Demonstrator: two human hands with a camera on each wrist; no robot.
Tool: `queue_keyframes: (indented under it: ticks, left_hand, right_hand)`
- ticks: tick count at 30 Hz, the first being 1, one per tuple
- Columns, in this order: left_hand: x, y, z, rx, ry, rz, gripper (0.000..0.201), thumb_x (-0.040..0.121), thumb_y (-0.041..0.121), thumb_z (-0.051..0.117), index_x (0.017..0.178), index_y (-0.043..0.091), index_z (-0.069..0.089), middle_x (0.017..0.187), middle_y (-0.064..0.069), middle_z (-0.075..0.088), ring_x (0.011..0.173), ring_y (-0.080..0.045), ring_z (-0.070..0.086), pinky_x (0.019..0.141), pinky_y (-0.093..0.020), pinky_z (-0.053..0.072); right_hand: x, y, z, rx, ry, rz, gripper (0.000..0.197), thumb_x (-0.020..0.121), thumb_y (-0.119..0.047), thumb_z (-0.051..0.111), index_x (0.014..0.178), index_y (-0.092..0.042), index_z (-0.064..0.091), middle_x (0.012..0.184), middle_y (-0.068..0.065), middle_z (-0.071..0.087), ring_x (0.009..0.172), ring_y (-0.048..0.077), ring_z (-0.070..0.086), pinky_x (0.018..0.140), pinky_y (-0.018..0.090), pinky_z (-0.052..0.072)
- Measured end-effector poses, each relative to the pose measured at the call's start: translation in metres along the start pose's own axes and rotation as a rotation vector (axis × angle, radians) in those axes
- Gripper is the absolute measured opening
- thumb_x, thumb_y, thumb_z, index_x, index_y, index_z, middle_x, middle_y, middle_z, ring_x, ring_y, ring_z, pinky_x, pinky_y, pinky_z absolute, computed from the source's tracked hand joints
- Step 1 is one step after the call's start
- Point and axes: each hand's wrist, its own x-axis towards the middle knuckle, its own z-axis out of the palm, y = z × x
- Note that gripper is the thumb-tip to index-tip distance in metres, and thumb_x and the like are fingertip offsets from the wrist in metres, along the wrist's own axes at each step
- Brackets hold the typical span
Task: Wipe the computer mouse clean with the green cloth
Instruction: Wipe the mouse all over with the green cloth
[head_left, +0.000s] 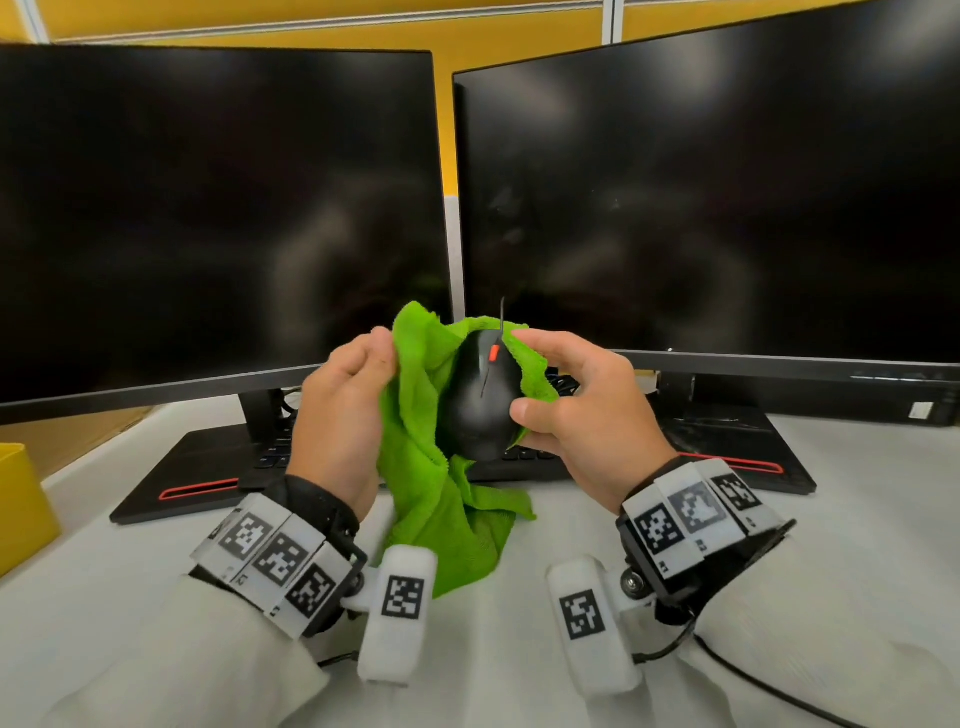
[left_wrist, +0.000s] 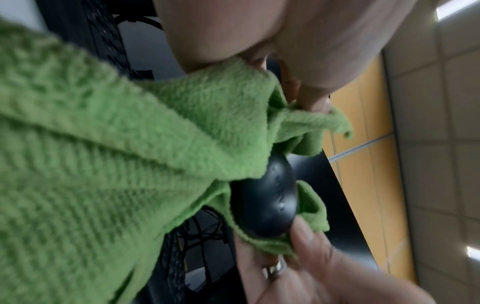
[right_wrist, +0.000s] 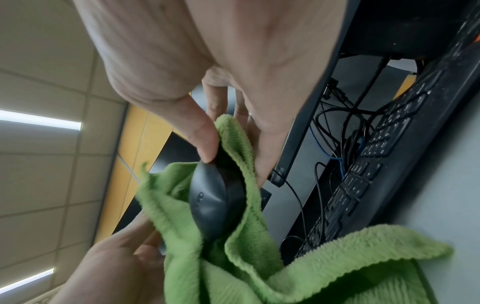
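A black computer mouse (head_left: 480, 397) with a red scroll wheel is held up above the desk, its cable running up from its front. My right hand (head_left: 571, 400) grips the mouse, thumb on its near side and fingers behind, with part of the green cloth (head_left: 426, 467) under those fingers. My left hand (head_left: 345, 410) pinches a fold of the cloth beside the mouse's left side. The cloth wraps behind the mouse and hangs down to the desk. The left wrist view shows the mouse (left_wrist: 270, 197) between cloth (left_wrist: 103, 164) folds. In the right wrist view the mouse (right_wrist: 213, 201) sits under my thumb.
Two dark monitors (head_left: 208, 208) (head_left: 717, 197) stand close behind my hands. A black keyboard (head_left: 275, 452) lies under them among several cables. A yellow box (head_left: 21, 504) sits at the left edge of the white desk (head_left: 857, 519).
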Motion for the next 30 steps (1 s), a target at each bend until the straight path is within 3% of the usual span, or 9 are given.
queue_keyframes:
  ticks: [2, 5, 8, 11, 15, 19, 22, 25, 30]
  left_hand:
    - [0.0, 0.006, -0.001, -0.111, -0.101, -0.066, 0.032, 0.103, 0.03, 0.057, 0.088, 0.006, 0.074, 0.102, -0.011, 0.068, 0.099, -0.028, 0.063, 0.103, -0.055, 0.048]
    - [-0.004, 0.003, 0.0, -0.085, -0.22, -0.091, 0.016, 0.091, 0.021, 0.067, 0.085, 0.013, 0.079, 0.12, -0.004, 0.07, 0.115, -0.029, 0.067, 0.109, -0.051, 0.049]
    - [-0.01, -0.004, 0.002, 0.092, -0.294, -0.035, 0.045, 0.083, 0.014, 0.075, 0.126, 0.021, 0.068, 0.129, -0.005, 0.072, 0.121, -0.029, 0.069, 0.103, -0.05, 0.055]
    - [-0.017, -0.005, 0.008, 0.195, -0.341, -0.044, 0.068, 0.082, 0.025, 0.088, 0.141, 0.022, 0.054, 0.126, -0.006, 0.074, 0.114, -0.023, 0.073, 0.092, -0.038, 0.061]
    - [-0.016, -0.002, 0.013, 0.276, -0.245, -0.043, 0.042, 0.089, 0.034, 0.079, 0.123, 0.013, 0.068, 0.112, -0.006, 0.08, 0.104, -0.025, 0.076, 0.095, -0.049, 0.06]
    - [-0.014, 0.0, 0.015, 0.298, -0.14, -0.017, 0.036, 0.088, 0.043, 0.074, 0.112, 0.016, 0.072, 0.104, -0.006, 0.08, 0.098, -0.024, 0.076, 0.095, -0.054, 0.059]
    - [-0.016, 0.0, 0.019, 0.256, -0.094, -0.008, 0.034, 0.09, 0.047, 0.066, 0.109, 0.02, 0.076, 0.103, -0.007, 0.08, 0.101, -0.029, 0.076, 0.097, -0.056, 0.057]
    - [-0.017, -0.002, 0.02, 0.175, -0.05, -0.065, 0.027, 0.101, 0.039, 0.062, 0.105, 0.018, 0.079, 0.101, -0.014, 0.08, 0.101, -0.039, 0.074, 0.096, -0.056, 0.058]
    - [-0.02, -0.004, 0.019, 0.174, -0.191, -0.102, 0.033, 0.092, 0.025, 0.072, 0.12, 0.008, 0.067, 0.104, -0.011, 0.078, 0.089, -0.018, 0.073, 0.081, -0.038, 0.059]
  right_hand:
    - [0.001, 0.002, -0.001, 0.003, 0.018, 0.0, 0.059, 0.068, 0.001, 0.073, 0.12, -0.027, 0.074, 0.129, 0.002, 0.067, 0.114, 0.033, 0.071, 0.078, 0.056, 0.064]
    - [0.001, 0.001, 0.001, -0.035, 0.029, -0.056, 0.062, 0.064, -0.011, 0.082, 0.123, -0.025, 0.073, 0.126, 0.001, 0.069, 0.119, 0.029, 0.069, 0.086, 0.055, 0.063]
    - [0.0, 0.0, 0.004, -0.07, -0.01, -0.107, 0.06, 0.065, -0.015, 0.084, 0.123, -0.026, 0.072, 0.122, -0.007, 0.073, 0.12, 0.025, 0.069, 0.095, 0.054, 0.059]
    - [-0.003, 0.0, 0.008, -0.067, -0.069, -0.113, 0.06, 0.072, 0.008, 0.079, 0.125, -0.019, 0.07, 0.121, 0.0, 0.075, 0.116, 0.028, 0.071, 0.094, 0.057, 0.059]
    - [-0.012, -0.01, 0.013, 0.194, -0.268, 0.047, 0.056, 0.073, 0.008, 0.063, 0.129, -0.002, 0.067, 0.123, 0.032, 0.068, 0.11, 0.047, 0.066, 0.1, 0.072, 0.049]
    - [-0.012, -0.019, 0.012, 0.467, -0.339, 0.277, 0.067, 0.077, -0.018, 0.041, 0.139, 0.0, 0.062, 0.147, 0.033, 0.053, 0.125, 0.052, 0.052, 0.109, 0.071, 0.042]
    - [-0.011, -0.018, 0.014, 0.502, -0.297, 0.303, 0.064, 0.081, -0.009, 0.034, 0.138, 0.004, 0.06, 0.145, 0.035, 0.054, 0.117, 0.047, 0.055, 0.106, 0.07, 0.046]
    - [-0.014, -0.017, 0.019, 0.454, -0.25, 0.263, 0.042, 0.09, 0.004, 0.044, 0.126, 0.015, 0.062, 0.117, 0.03, 0.066, 0.104, 0.043, 0.063, 0.098, 0.067, 0.054]
    - [-0.014, -0.013, 0.019, 0.323, -0.138, 0.171, 0.028, 0.099, 0.011, 0.051, 0.115, 0.002, 0.072, 0.107, 0.02, 0.076, 0.095, 0.03, 0.075, 0.082, 0.045, 0.065]
